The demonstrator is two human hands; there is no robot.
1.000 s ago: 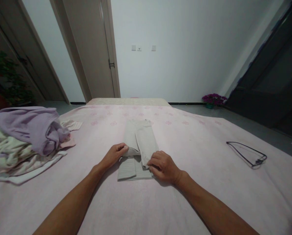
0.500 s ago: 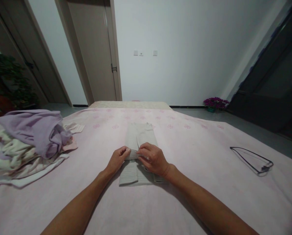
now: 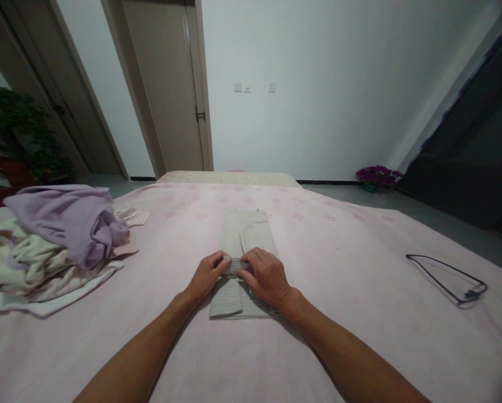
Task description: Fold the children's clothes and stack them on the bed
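Note:
A pale grey-green ribbed garment [image 3: 231, 238], folded into a narrow upright strip, lies in the middle of the bed. My left hand [image 3: 209, 273] pinches a fold of it at the strip's left side, thumb on top. Close beside it, my right hand [image 3: 268, 275] is closed on the same fold, its fingers curled over the cloth. Between the two hands a short band of fabric is lifted slightly. Part of the garment's right side is hidden beneath my right hand.
The pink flowered bedsheet [image 3: 339, 336] spreads all around. At left sits a heap of clothes with a purple garment [image 3: 78, 215] on top. A thin black looped frame [image 3: 444, 274] lies at right. Beyond stand a door [image 3: 162, 84] and purple flowers [image 3: 379, 176].
My right hand's fingers have shifted slightly over the fold and lie closer together. The view has turned a little left. Both hands keep their grip on the garment.

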